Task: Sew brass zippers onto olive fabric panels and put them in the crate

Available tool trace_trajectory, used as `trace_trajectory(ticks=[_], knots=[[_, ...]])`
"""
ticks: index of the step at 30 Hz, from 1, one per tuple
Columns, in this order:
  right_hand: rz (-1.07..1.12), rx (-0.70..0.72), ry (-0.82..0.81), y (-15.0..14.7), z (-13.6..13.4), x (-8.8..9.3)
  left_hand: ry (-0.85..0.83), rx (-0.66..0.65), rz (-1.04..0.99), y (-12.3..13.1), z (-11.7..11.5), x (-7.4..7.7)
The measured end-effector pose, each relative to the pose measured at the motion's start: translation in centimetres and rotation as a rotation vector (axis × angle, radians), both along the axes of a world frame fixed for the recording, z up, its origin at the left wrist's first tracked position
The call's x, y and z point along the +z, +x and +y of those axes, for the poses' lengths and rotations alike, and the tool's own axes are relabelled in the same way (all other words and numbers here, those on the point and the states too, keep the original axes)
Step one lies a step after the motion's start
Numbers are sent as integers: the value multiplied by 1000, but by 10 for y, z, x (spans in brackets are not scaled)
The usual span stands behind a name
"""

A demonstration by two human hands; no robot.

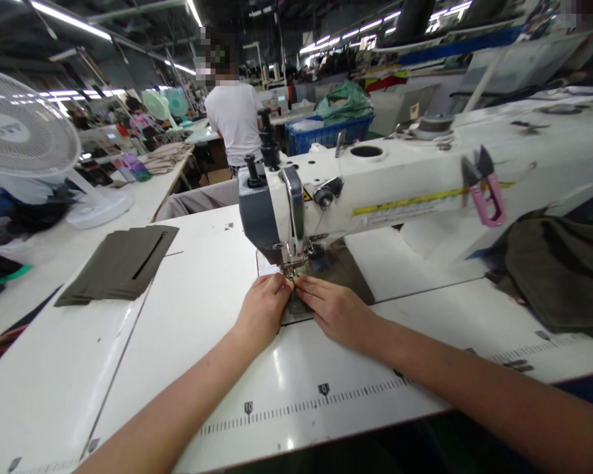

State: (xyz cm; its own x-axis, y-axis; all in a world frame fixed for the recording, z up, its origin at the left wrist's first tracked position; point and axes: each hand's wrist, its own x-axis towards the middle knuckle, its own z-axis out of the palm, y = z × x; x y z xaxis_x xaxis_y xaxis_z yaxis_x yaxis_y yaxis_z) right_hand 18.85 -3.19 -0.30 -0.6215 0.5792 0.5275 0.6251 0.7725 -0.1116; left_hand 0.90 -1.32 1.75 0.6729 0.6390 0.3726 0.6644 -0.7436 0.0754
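Note:
A piece of olive-green fabric [348, 263] lies flat under the presser foot [290, 268] of a white sewing machine [375, 187]. My left hand [264, 306] is closed at the fabric's left edge, its fingers curled and fingertips just in front of the foot; the thumb is mostly hidden. My right hand [335, 308] rests on the fabric from the other side, fingers stretched out and lying flat, tips close to the foot. Both hands nearly meet there. The needle is too small to make out.
Left on the white table [192, 329] lies a stack of olive fabric pieces [121, 266]. Pink-handled thread snips [487, 191] are on the machine arm. Bunched dark olive cloth [561, 270] sits at right. Beyond are a fan [24, 125], a blue crate [326, 137] and a person [234, 118].

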Motion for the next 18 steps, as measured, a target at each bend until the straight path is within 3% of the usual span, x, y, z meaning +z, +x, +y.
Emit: trace_trajectory(ticks=[6,11,14,18], knots=[[131,-44,-238,2,3,23,-86,-2,-25,-6,-6,10],[46,-168,-542,0,28,61,-82,218,13,1,-1,17],[-24,-140,-513,-2,26,65,-53,235,32,3,-2,16],[-108,-219,-338,5,1,43,-47,160,46,2,-11,12]])
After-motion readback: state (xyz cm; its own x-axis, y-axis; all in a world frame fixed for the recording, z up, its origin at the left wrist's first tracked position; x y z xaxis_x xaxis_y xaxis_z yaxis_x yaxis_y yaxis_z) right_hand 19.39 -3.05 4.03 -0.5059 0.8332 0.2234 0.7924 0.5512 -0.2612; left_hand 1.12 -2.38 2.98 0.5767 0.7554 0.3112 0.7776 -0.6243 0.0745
